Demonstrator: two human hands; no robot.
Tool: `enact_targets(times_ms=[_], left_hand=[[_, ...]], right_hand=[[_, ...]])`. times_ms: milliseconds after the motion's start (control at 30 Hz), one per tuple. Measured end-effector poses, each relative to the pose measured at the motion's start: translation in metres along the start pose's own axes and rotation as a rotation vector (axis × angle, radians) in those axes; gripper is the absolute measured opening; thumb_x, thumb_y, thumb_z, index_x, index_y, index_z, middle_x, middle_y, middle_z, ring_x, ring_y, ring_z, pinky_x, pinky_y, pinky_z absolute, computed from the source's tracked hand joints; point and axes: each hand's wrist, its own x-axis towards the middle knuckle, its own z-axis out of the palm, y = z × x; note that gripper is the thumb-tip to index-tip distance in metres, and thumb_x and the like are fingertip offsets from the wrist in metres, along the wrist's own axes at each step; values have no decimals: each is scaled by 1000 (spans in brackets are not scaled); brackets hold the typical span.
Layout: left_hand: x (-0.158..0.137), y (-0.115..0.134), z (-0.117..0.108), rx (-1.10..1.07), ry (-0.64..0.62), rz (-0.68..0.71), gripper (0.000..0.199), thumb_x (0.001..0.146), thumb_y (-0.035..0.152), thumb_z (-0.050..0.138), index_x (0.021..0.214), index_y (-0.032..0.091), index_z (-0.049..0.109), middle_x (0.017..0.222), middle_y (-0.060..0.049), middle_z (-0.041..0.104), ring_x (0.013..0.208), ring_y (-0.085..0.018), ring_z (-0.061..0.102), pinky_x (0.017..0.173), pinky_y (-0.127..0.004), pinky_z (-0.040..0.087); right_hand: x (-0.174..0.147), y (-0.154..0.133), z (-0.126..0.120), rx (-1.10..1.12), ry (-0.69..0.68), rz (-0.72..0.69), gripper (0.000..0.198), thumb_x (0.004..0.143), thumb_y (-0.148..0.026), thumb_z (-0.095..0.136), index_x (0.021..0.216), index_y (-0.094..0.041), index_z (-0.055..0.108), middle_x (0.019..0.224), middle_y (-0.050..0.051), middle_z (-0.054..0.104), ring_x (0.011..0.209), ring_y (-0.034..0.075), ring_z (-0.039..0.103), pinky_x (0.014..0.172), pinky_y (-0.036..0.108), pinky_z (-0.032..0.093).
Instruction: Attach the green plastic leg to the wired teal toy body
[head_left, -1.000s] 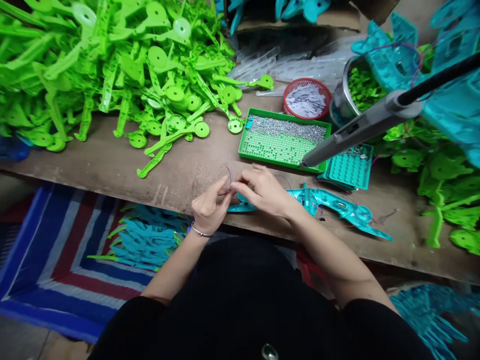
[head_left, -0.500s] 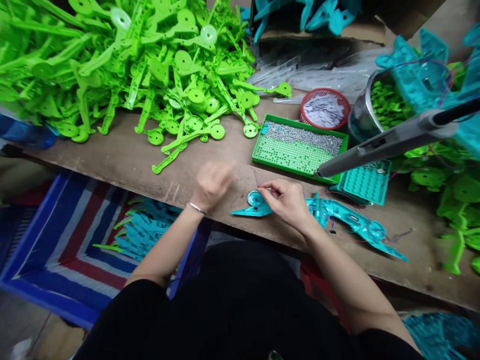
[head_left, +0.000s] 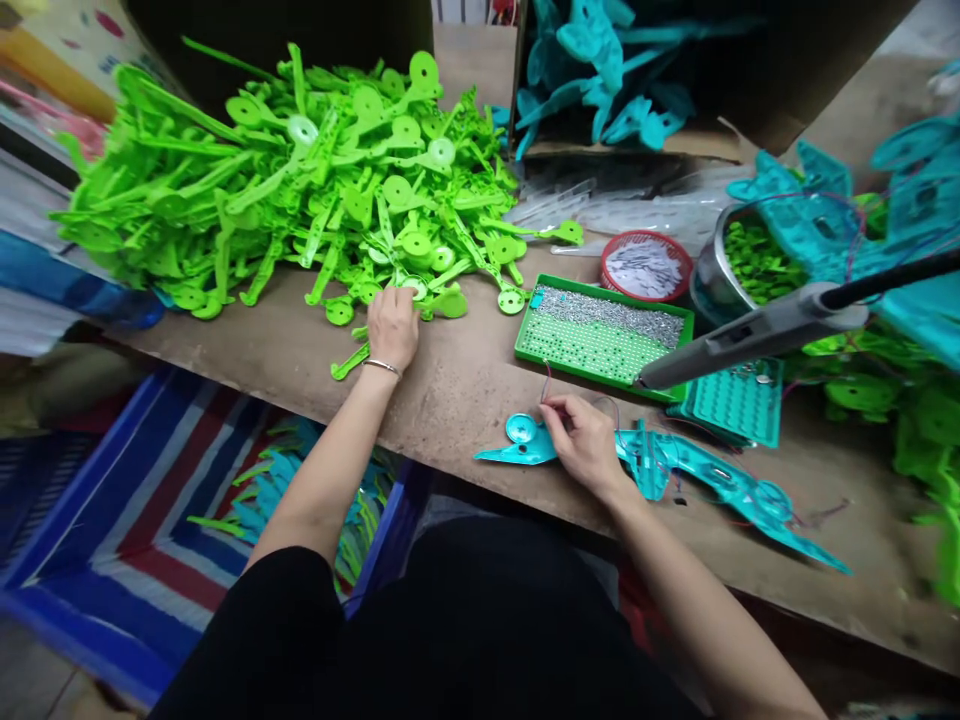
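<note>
My left hand (head_left: 394, 325) is at the front of the green pile, its fingers closed together over a bright green plastic part (head_left: 450, 301) with a round disc end. Its fingertips are partly hidden among the parts. Between the thumb and forefinger of my right hand (head_left: 579, 440) is a thin wire (head_left: 547, 375), its loose end sticking up. Under that hand a turquoise plastic piece (head_left: 517, 454) with a round cup lies flat on the bench. More turquoise pieces (head_left: 712, 465) with thin wires run off to the right.
A heap of green parts (head_left: 300, 200) covers the back left. A green tray (head_left: 577, 340) of small screws, a red basket (head_left: 609, 285) of white pieces and a metal pot (head_left: 709, 285) stand behind. A grey screwdriver (head_left: 750, 335) slants in from the right. Below left is a blue-rimmed bin (head_left: 82, 625).
My left hand has moved left and away from me, from above the bare bench onto the green parts. My right hand still pinches the wire. The view has tilted up slightly.
</note>
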Motion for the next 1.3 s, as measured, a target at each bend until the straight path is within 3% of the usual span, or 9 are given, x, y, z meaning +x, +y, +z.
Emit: enact_targets(times_ms=[100,233,367,500,600,700,800,1000,1300], left_hand=[[-17,19,-13,19,-58,38,27,96,22,44,104,20,69,93,-13,64,95,-30,60,83,-42,44],[-61,53,-28,27,-198,51,33,98,18,42,115,20,70,97,-13,66,91,-27,61,79,-39,44],[-89,76,-37,0,-197,35,39,96,14,41,125,18,66,113,-16,67,99,-25,62,82,-38,47],[-77,71,-35,-59,-256,187,46,94,8,41,135,20,59,133,-15,62,126,-29,53,104,-49,41],[-59,61,-30,-102,-340,287,45,95,9,39,131,24,61,116,-11,68,116,-25,60,115,-57,30],[-57,60,-35,-172,-391,438,45,97,10,36,134,22,59,105,-9,67,100,-21,63,108,-49,41],[-73,71,-50,-308,-407,553,48,98,11,35,143,21,49,108,-10,65,100,-20,60,92,-38,50],[-107,94,-63,-329,-465,615,49,99,14,43,147,23,44,108,-11,64,94,-21,58,85,-37,47],[-103,115,-73,-209,-600,690,44,101,18,39,145,22,45,107,-10,63,92,-21,56,82,-36,45]], right_hand=[[0,2,-1,-5,-7,-8,19,94,-34,56,87,-21,68,81,7,74,69,20,68,66,34,54],[-1,3,-1,11,1,-8,19,93,-34,58,88,-20,69,81,7,74,69,20,69,66,34,54],[0,2,-2,33,4,19,19,92,-35,59,86,-20,69,79,7,73,65,20,67,64,34,54],[0,2,-1,43,-21,52,19,92,-36,58,89,-21,69,82,7,74,68,20,68,66,35,54],[-1,2,-2,32,-37,52,19,93,-35,57,89,-20,68,85,8,73,72,20,67,70,35,53],[-1,0,-5,33,-31,79,19,93,-34,57,87,-20,68,83,7,72,72,19,66,70,33,51],[0,-2,-7,48,-2,121,18,92,-34,58,85,-20,67,81,5,71,70,18,63,69,32,49],[-1,-1,-7,99,-4,159,16,91,-31,60,83,-20,67,78,3,69,67,15,60,67,29,46],[-10,0,-10,42,15,161,16,92,-31,59,83,-20,66,79,3,69,67,15,59,68,30,46]])
